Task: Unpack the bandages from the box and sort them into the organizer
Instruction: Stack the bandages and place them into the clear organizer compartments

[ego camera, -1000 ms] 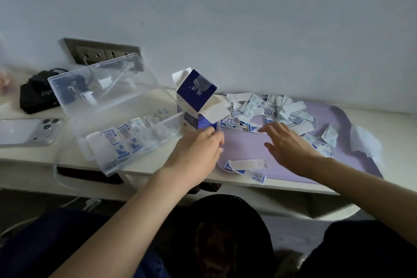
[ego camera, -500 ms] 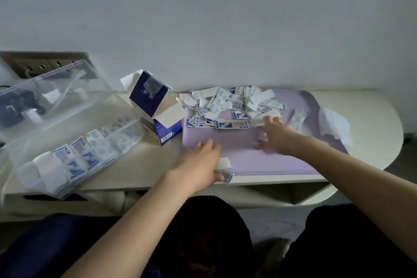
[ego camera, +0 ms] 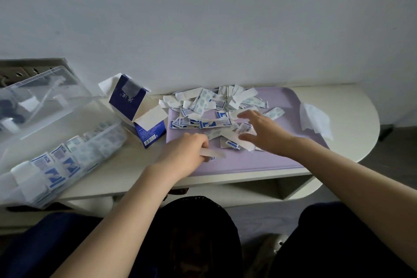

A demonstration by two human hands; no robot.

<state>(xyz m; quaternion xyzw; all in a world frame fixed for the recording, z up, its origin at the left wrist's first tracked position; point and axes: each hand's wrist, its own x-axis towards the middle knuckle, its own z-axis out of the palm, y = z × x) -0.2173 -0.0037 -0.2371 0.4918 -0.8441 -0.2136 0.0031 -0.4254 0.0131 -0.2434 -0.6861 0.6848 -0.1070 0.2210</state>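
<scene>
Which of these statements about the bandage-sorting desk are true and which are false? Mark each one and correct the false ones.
1. The left hand grips a bandage strip. True.
2. The right hand grips the blue box. False: its fingers are spread open over the loose bandages on the purple mat.
3. The clear organizer is empty. False: stored bandages already sit in it.
4. The blue box stands open between the clear organizer and the purple mat. True.
</scene>
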